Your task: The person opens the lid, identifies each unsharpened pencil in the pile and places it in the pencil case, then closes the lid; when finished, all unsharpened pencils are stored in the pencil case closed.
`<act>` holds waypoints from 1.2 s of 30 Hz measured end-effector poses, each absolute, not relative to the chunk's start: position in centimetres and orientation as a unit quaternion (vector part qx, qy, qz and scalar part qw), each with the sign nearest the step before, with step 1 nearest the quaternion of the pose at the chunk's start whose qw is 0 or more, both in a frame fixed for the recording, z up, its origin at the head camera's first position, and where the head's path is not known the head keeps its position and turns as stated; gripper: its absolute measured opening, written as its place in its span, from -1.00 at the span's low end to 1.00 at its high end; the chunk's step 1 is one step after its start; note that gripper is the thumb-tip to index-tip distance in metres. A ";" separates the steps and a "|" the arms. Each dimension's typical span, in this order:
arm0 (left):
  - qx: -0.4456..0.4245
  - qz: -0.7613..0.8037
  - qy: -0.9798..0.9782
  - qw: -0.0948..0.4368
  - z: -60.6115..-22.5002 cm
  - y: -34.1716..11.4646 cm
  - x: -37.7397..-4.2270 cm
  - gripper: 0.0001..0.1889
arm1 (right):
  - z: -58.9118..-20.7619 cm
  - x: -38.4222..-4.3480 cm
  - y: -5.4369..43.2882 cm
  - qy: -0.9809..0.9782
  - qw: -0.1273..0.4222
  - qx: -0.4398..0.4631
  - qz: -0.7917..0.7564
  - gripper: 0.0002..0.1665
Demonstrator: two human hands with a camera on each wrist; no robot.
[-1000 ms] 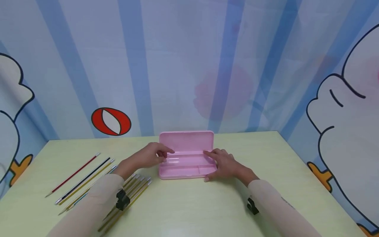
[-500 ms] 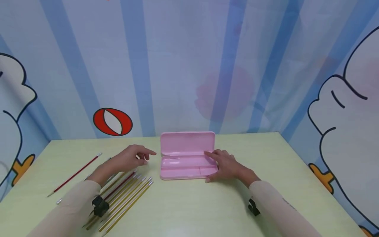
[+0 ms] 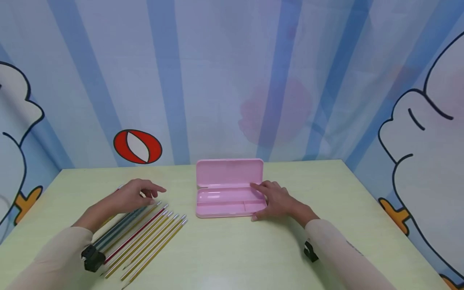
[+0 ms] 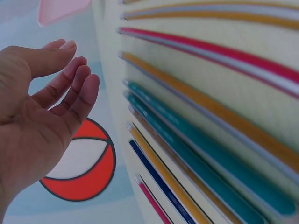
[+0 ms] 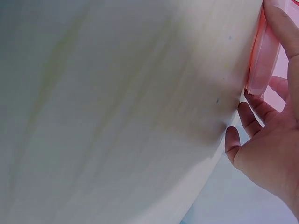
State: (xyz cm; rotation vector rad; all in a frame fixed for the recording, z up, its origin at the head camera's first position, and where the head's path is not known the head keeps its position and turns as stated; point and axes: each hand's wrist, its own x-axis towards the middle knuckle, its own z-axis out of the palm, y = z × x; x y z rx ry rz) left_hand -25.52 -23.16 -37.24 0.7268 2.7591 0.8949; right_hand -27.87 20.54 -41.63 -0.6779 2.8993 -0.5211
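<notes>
An opened pink pencil case (image 3: 229,173) lies at the back middle of the table, its lid tilted up and its compartments bare. My right hand (image 3: 277,201) holds its right end, thumb at the near corner and index finger by the hinge; the right wrist view shows the other fingers at the end of the case (image 5: 262,65). Over the pencils hovers my left hand (image 3: 135,194), fingers loosely bent and touching nothing. Below it lie several pencils side by side, among them a yellow pencil (image 3: 155,254), a red pencil (image 3: 135,234) and a teal pencil (image 4: 205,146).
The pencils slant across the left part of the pale table (image 3: 232,257). My left forearm hides some of them; the left wrist view shows a dark blue pencil (image 4: 161,181) there. A striped blue curtain (image 3: 217,80) with cartoon prints stands right behind the table.
My left hand has drawn back from the pencil case, moving left until it is above the pencils. My right hand and the case have stayed in place.
</notes>
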 end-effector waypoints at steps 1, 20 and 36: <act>0.242 0.296 0.921 0.077 -37.3 -23.5 -25.4 -0.59 | -41.6 -27.8 20.5 0.958 0.060 -0.224 -0.171 0.25; 0.210 0.273 0.936 0.067 -38.0 -27.1 -23.7 -0.61 | -41.3 -27.6 20.4 0.958 0.061 -0.224 -0.169 0.25; 0.203 0.246 0.946 0.057 -38.6 -29.7 -23.4 -0.63 | -41.4 -27.8 20.5 0.958 0.058 -0.227 -0.168 0.26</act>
